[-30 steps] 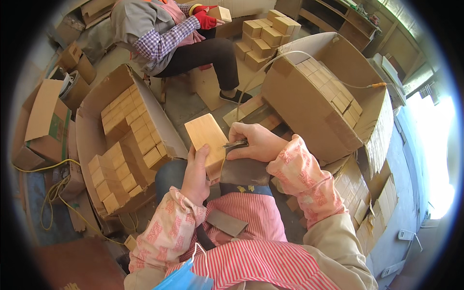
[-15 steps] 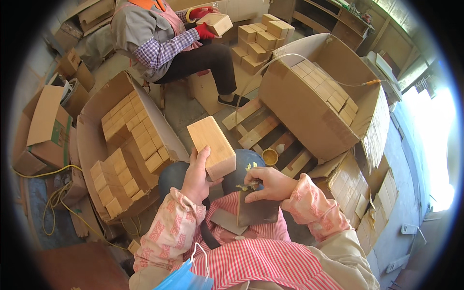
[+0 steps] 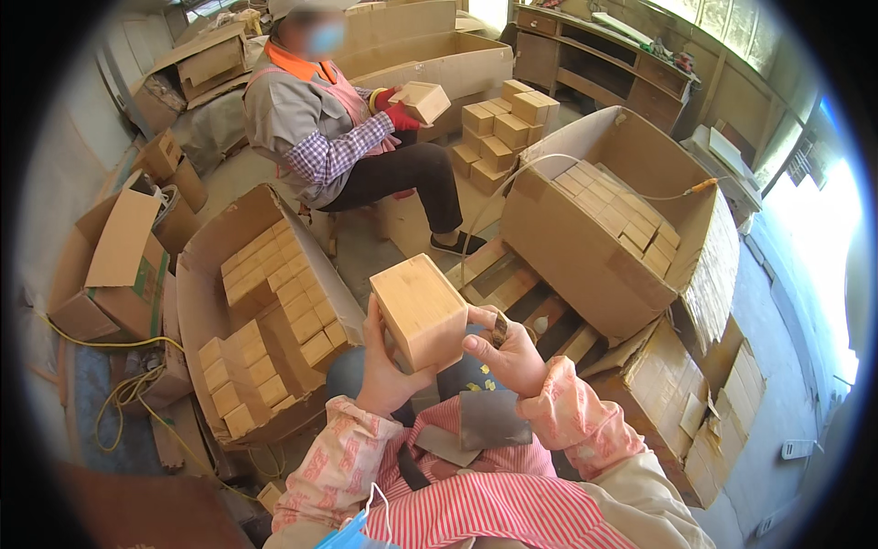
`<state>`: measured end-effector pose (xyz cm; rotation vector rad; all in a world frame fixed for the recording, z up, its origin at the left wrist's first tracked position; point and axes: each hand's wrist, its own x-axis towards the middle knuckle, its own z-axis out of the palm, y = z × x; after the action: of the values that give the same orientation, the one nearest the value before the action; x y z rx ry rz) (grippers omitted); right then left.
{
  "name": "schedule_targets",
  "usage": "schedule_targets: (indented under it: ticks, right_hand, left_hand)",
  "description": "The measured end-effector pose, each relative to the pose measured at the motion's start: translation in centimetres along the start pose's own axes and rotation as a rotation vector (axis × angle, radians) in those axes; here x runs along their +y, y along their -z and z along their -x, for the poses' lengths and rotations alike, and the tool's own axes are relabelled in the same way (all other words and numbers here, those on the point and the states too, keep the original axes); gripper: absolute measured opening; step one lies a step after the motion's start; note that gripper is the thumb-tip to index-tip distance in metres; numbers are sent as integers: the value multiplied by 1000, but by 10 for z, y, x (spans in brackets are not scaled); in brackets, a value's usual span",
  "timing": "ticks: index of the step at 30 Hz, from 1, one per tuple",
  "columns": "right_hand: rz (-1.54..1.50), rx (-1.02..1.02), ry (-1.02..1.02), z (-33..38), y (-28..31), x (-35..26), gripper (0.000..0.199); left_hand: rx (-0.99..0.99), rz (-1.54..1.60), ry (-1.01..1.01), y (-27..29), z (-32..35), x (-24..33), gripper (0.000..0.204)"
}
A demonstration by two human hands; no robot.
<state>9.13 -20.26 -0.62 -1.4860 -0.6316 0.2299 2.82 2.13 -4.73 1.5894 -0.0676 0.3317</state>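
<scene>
My left hand (image 3: pixel 384 366) grips a pale wooden box (image 3: pixel 419 316) from its left side and below, holding it tilted above my lap. At the box's right edge is my right hand (image 3: pixel 512 359), with its fingertips against the wood. Between its fingers sits a small brown and yellowish wad (image 3: pixel 499 328), too small to make out exactly. A dark square sheet (image 3: pixel 494 421), like sandpaper, lies on my striped apron (image 3: pixel 512 489). Beside it is a greyer sheet (image 3: pixel 445 445), partly covered.
Large cartons of wooden boxes stand at left (image 3: pixel 334 302) and right (image 3: pixel 585 247), the right one on a wooden pallet (image 3: pixel 512 284). Ahead, a seated person (image 3: pixel 320 137) in red gloves holds another box beside a stack of boxes (image 3: pixel 512 128). A yellow cord (image 3: pixel 114 393) coils at far left.
My right hand has let go of the dark sheet and moved up to the box's right edge. The box has turned and shifted slightly right. The view has tilted up.
</scene>
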Motion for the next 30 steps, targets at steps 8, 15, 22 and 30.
schedule_targets:
  ticks: [8,15,22,30]
  right_hand:
    - [-74,-39,27,6,-7,-11,65]
    - [267,-51,30,0,-6,-37,96]
    - [-120,140,-238,-19,-19,-12,72]
    - [-698,-37,-743,-20,7,40,28]
  left_hand:
    - [97,-225,-148,13,0,-20,139]
    - [116,-579,-369,26,0,-4,130]
    - [-4,-635,-522,42,3,41,131]
    - [-171,-960,-535,103,19,60,118]
